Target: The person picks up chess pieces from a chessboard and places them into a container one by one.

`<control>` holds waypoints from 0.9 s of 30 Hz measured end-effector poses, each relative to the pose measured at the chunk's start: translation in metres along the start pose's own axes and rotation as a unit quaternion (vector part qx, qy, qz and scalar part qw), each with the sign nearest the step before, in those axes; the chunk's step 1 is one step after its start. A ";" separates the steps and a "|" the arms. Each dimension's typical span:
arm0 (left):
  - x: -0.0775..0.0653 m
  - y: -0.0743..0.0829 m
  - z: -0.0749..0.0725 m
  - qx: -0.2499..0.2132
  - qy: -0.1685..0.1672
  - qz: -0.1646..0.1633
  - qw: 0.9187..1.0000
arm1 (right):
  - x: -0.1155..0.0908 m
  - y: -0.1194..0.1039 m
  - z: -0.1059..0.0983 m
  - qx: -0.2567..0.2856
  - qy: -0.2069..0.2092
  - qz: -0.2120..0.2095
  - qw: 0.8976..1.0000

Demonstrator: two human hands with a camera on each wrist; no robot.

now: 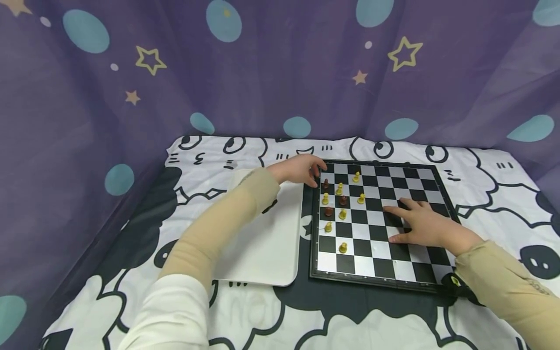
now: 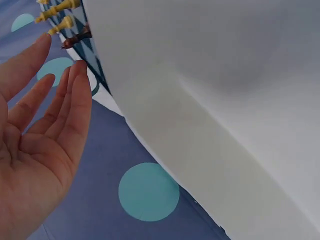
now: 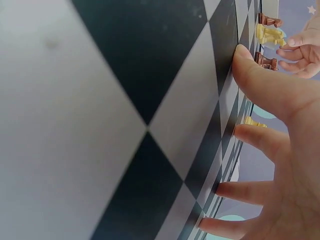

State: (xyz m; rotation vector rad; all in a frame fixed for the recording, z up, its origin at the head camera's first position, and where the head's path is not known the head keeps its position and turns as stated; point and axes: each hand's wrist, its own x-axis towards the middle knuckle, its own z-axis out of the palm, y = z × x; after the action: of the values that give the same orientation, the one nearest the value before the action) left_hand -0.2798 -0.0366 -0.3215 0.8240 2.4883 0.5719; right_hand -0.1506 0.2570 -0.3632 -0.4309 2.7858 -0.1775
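A black-framed chessboard (image 1: 369, 233) lies on the cloth, with several yellow chess pieces (image 1: 343, 214) and a few dark red chess pieces (image 1: 343, 200) standing on its left part. My left hand (image 1: 301, 169) reaches to the board's far left corner, its fingers loosely bent with nothing between them. A dark red piece (image 1: 325, 183) stands just below those fingertips in the head view; in the left wrist view another dark piece (image 2: 76, 39) shows beyond them. Across the right half of the board, my right hand (image 1: 422, 224) has its fingers spread, fingertips at the squares, holding nothing.
Left of the board lies a white tray (image 1: 262, 248), partly under my left forearm. A small dark object (image 1: 457, 282) sits at the board's near right corner, beside my right sleeve. Behind the cartoon-print cloth (image 1: 249, 311) hangs a purple curtain (image 1: 271, 73).
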 end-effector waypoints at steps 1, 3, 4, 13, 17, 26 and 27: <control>0.002 0.000 0.001 0.003 -0.002 -0.001 1.000 | 0.000 0.000 0.000 -0.001 0.000 0.000 1.000; 0.007 0.002 0.001 0.009 -0.005 -0.004 1.000 | 0.000 0.000 0.000 -0.003 0.001 0.000 1.000; 0.008 0.003 0.002 0.010 -0.007 -0.004 1.000 | 0.000 0.000 0.000 -0.003 0.001 0.001 1.000; 0.015 0.013 0.003 0.032 -0.025 -0.002 0.999 | 0.000 0.000 0.001 -0.002 0.003 0.004 1.000; 0.017 0.013 0.005 0.042 -0.037 -0.002 0.998 | -0.001 0.000 0.002 0.002 0.005 0.001 1.000; 0.023 0.014 0.008 0.042 -0.043 0.000 0.998 | -0.002 -0.001 0.003 0.003 0.006 0.003 1.000; 0.024 0.015 0.008 0.039 -0.042 0.000 0.998 | -0.003 -0.001 0.003 0.002 0.008 0.002 1.000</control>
State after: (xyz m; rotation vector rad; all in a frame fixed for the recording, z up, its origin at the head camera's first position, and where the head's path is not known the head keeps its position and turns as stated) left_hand -0.2857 -0.0089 -0.3277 0.8581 2.4477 0.4340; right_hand -0.1470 0.2567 -0.3653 -0.4246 2.8006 -0.1849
